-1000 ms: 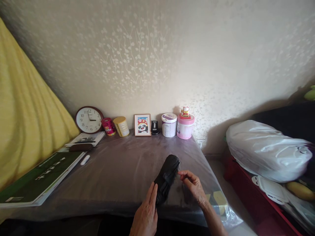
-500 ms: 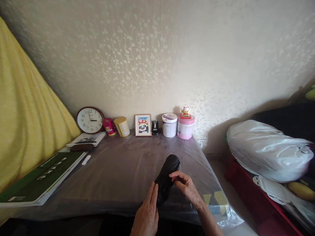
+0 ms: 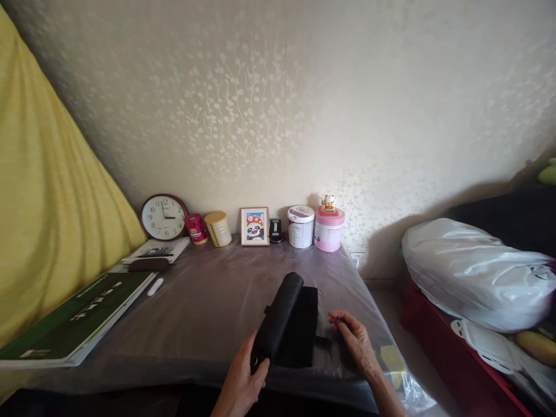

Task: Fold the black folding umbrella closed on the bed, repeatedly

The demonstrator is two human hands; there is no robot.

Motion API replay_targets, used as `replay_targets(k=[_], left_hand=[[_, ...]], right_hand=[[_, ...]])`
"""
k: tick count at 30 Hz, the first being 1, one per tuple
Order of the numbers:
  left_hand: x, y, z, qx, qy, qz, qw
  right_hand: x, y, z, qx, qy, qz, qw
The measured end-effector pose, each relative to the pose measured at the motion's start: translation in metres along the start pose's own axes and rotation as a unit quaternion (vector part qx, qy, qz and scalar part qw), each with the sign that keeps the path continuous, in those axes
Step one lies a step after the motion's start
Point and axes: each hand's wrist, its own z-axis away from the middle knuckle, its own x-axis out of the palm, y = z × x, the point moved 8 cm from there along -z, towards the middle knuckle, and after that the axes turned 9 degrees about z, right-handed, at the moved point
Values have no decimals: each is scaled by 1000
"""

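Observation:
A black fabric roll (image 3: 278,315) lies slanted on the covered table near its front edge. From its right side a flat black flap (image 3: 306,327) is spread out, and a short dark strap (image 3: 324,343) sticks out beyond that flap. My left hand (image 3: 243,373) is wrapped round the near end of the roll, thumb on top. To the right of the flap hovers my right hand (image 3: 354,341), its fingers loosely curved and apart, holding nothing visible. Whatever is inside the roll is hidden.
Along the wall stand a clock (image 3: 164,217), a red can (image 3: 196,229), a yellow-lidded can (image 3: 218,229), a framed panda picture (image 3: 255,226) and two tubs, the pink tub (image 3: 329,234) topped by a cat figurine (image 3: 329,204). A green book (image 3: 87,315) lies left; a red box (image 3: 438,330) stands right.
The black roll has been partly unrolled, its flap now flat to the right. My right hand has moved right, off the roll; my left hand has shifted left and grips the near end.

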Motion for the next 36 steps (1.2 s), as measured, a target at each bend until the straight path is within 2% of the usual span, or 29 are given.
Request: replay_targets(k=[2,4,9,14,17,19,21,23,25,27,29,30,32,34,36], left_hand=[[-18,11,3,77,71,-72,992],[-28,24,8,117,105,-151,976],[-22,33,4,102,62,-295,948],[-17,28,-12,93,50,-348,932],[-23,30,-19,74,29,-289,954],[-28,36,-18,69,6,-168,983],[-30,39,-16,38,-27,-3,999],[-26,37,-11,-24,-60,141,988],[-19,37,-6,-64,-78,218,971],[-13,40,-3,-72,-84,219,969],[-13,46,-3,-42,-66,145,986],[-18,53,-4,-1,-29,76,997],[-26,73,-2,115,39,-41,992],[-29,85,1,175,67,-73,979],[-27,79,-2,118,40,-23,992]], right_hand=[[0,1,-1,-5,-1,0,1000],[1,-2,0,-13,-3,3,1000],[2,-12,5,-21,-7,22,1000],[3,-14,6,-25,-15,37,999],[3,-10,3,-35,-23,48,998],[3,-6,2,-39,-26,56,997],[3,-3,1,-42,-25,61,997],[1,-2,1,-43,-20,61,997],[1,-4,2,-36,-26,53,998],[3,-7,5,-21,-45,34,998],[4,-11,7,-13,-50,27,998],[3,-15,8,-16,-43,32,998],[1,-21,9,-25,-32,43,998],[4,-23,11,-24,-51,37,998],[5,-24,12,-17,-65,31,997]])
